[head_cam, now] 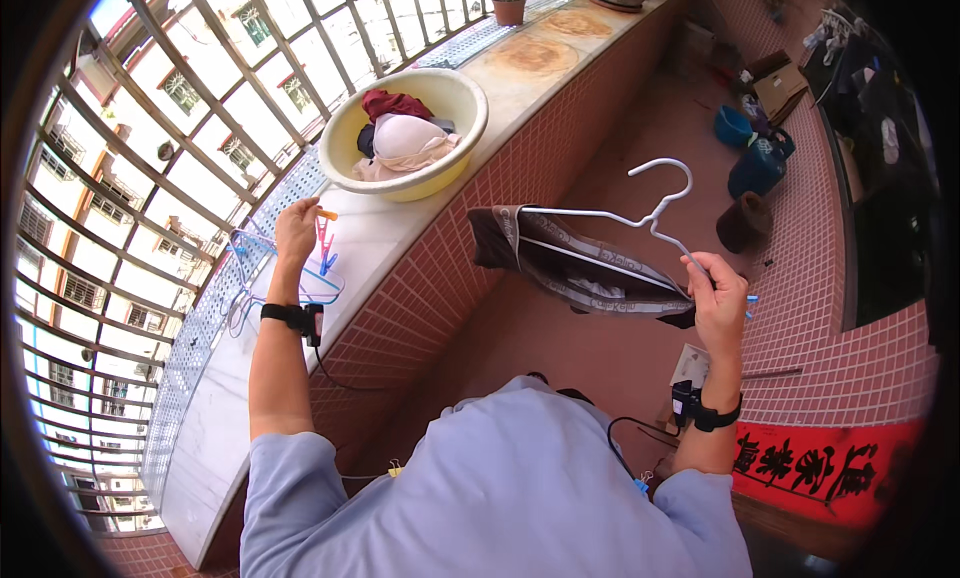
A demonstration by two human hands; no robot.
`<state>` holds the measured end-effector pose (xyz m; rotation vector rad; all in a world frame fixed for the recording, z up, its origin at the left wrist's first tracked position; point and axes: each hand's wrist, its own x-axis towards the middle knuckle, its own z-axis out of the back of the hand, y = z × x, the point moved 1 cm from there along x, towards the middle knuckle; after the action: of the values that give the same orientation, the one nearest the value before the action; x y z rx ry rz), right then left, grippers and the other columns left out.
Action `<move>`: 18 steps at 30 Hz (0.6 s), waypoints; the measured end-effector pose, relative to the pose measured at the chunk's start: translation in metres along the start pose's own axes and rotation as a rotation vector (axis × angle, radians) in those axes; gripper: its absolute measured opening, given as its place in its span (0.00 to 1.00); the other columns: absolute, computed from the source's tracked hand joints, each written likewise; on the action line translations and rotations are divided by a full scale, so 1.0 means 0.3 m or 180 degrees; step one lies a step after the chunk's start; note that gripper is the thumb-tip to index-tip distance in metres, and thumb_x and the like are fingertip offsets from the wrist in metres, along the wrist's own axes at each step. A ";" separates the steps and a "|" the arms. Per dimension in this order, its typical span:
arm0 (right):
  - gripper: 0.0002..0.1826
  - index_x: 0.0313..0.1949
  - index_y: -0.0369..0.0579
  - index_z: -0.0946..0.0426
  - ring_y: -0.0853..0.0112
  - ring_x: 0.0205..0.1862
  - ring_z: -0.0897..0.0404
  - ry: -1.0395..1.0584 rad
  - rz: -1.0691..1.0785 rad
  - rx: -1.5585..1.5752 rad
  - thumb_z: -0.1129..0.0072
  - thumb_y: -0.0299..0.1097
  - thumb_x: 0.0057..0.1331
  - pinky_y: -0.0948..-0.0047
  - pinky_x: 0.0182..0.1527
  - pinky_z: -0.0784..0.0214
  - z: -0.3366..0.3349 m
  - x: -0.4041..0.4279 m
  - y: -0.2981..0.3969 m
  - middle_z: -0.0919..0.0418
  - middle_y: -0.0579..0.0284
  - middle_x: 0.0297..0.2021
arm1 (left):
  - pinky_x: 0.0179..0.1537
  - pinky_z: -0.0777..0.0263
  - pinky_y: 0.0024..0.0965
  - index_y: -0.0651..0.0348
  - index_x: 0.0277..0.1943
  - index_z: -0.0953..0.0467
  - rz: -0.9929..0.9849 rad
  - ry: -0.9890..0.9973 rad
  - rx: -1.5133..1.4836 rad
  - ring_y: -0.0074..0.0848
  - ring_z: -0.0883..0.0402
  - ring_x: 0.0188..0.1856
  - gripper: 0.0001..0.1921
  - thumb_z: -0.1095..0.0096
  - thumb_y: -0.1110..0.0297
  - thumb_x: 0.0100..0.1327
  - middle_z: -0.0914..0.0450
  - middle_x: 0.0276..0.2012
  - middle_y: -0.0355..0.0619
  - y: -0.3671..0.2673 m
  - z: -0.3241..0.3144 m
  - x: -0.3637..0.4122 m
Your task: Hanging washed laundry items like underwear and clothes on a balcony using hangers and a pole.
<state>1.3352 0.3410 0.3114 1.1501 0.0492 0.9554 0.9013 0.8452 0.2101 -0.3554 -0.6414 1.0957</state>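
My right hand (716, 293) grips a white hanger (592, 214) at its shoulder together with the waistband of dark underpants (555, 267), which are stretched over the hanger. A blue clothespin (751, 299) shows just beyond that hand. My left hand (297, 229) pinches an orange clothespin (327, 214) above the marble ledge. Near it are a pink clothespin (324, 237), a blue clothespin (328, 263) and some thin hangers (319, 297) on the ledge. Behind stands a yellow plastic basin (469, 120) with a pale bra (407, 137) and other clothes in it.
Metal window bars (285, 60) line the outer side of the marble ledge (202, 428). Potted plants stand at its far end. Along the tiled wall at right are a blue gas cylinder (756, 169), a blue basin (732, 126), a cardboard box (780, 87) and a red banner bearing writing (825, 465).
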 end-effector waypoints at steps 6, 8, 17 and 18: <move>0.05 0.43 0.35 0.17 0.83 0.25 0.29 -0.0018 -0.0104 -0.0125 0.40 0.24 0.74 0.79 0.27 0.39 0.014 -0.065 -0.009 0.24 0.67 0.24 | 0.45 0.21 0.39 0.61 0.55 0.14 -0.0441 -0.0304 0.0113 0.42 0.11 0.39 0.14 0.37 0.66 0.71 0.10 0.40 0.54 -0.095 0.019 -0.018; 0.05 0.43 0.36 0.17 0.83 0.26 0.30 0.0015 -0.0213 -0.0173 0.40 0.23 0.74 0.79 0.28 0.39 -0.012 -0.078 0.000 0.25 0.68 0.24 | 0.46 0.21 0.41 0.58 0.53 0.13 -0.0607 -0.0426 0.0127 0.44 0.11 0.40 0.13 0.37 0.65 0.72 0.10 0.40 0.54 -0.080 0.022 -0.032; 0.05 0.42 0.35 0.17 0.82 0.26 0.29 0.0212 -0.0184 -0.0213 0.41 0.22 0.73 0.79 0.28 0.39 -0.060 -0.119 0.049 0.23 0.66 0.25 | 0.45 0.21 0.31 0.62 0.49 0.11 -0.0218 -0.0835 -0.0879 0.31 0.10 0.40 0.10 0.34 0.70 0.72 0.09 0.39 0.50 -0.022 0.036 -0.023; 0.05 0.42 0.35 0.17 0.82 0.26 0.29 0.0220 -0.0176 -0.0216 0.41 0.22 0.73 0.78 0.28 0.39 -0.058 -0.124 0.048 0.23 0.66 0.25 | 0.45 0.21 0.29 0.65 0.50 0.12 0.0055 -0.0960 -0.1502 0.28 0.11 0.40 0.10 0.35 0.70 0.72 0.09 0.40 0.50 0.000 0.037 -0.010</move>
<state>1.2947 0.3305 0.2991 1.0483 0.1032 0.9409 0.8932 0.8420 0.2176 -0.6070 -1.1732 1.0159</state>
